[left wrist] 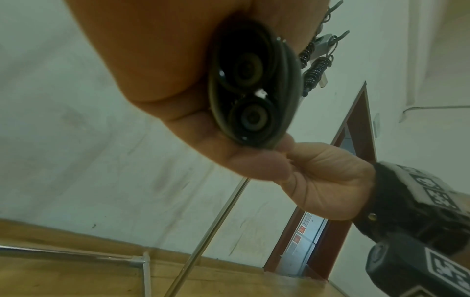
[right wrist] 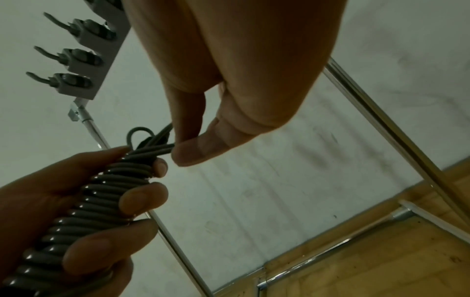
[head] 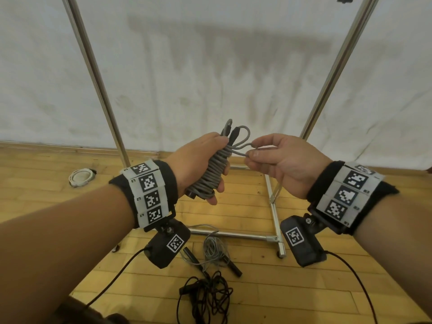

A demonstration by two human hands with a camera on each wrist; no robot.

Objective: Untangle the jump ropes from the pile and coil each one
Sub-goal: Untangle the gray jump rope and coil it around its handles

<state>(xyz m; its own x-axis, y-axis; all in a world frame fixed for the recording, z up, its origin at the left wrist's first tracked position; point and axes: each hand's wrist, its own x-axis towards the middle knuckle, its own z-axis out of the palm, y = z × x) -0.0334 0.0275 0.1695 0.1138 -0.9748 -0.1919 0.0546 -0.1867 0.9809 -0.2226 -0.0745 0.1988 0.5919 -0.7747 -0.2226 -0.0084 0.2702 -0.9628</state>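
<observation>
Grey jump rope, wound tight round its two handles, stands nearly upright in the left hand from the head view; its free loop runs right to the right hand, nearer that end. Left wrist view: left fingers curl round the bundle's butt. Right wrist view: right fingers pinch the loop end beside the top coil.
</observation>
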